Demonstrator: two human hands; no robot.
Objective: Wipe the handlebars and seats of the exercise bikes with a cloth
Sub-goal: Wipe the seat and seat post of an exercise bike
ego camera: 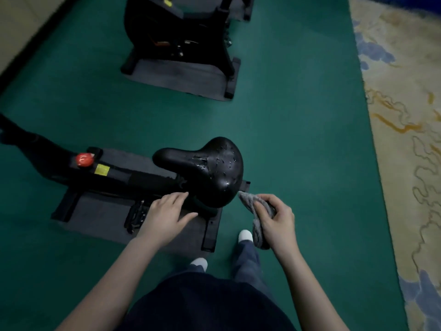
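A black bike seat [207, 168] with cracked, flecked vinyl stands in front of me, its nose pointing left. My right hand [274, 218] grips a bunched grey cloth [256, 211], one corner of which reaches up to the seat's rear lower edge. My left hand [167, 216] hovers with fingers spread just left of and below the seat's wide end, holding nothing. The bike's frame [124, 177] runs left from the seat and carries a red knob [84, 160] and a yellow label. The handlebars lie out of view.
A grey mat [95, 211] and black base bars lie under this bike, with a pedal [136, 216] beside my left hand. A second black exercise bike [181, 37] stands on its own mat further ahead. Green floor surrounds both; a patterned beige carpet [405, 115] runs along the right.
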